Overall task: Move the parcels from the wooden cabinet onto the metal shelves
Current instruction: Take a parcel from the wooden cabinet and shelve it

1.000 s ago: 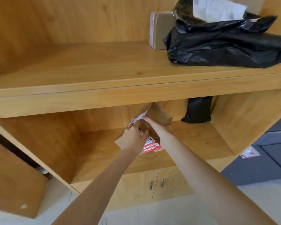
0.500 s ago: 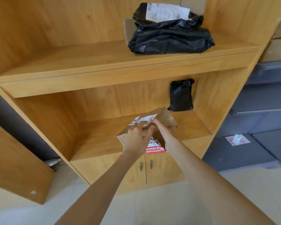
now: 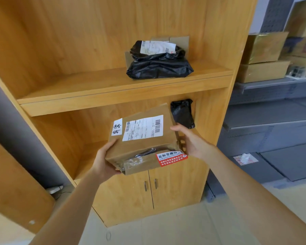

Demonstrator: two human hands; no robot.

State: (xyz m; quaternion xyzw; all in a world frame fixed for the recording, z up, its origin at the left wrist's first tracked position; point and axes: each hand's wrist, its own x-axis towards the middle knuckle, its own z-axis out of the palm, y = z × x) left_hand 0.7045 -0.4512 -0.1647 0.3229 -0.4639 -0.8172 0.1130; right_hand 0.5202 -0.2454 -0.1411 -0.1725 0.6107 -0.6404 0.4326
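Holding the cardboard parcel [image 3: 141, 138] in front of the wooden cabinet [image 3: 99, 85], you have your left hand [image 3: 104, 161] gripping its lower left corner, fingers curled underneath, and your right hand [image 3: 193, 142] clasping its right end. Two black bagged parcels [image 3: 159, 66] stay on the upper shelf (a smaller black bag [image 3: 182, 114] below). Metal shelves [image 3: 272, 110] stand right, carrying gold boxes [image 3: 263, 48].
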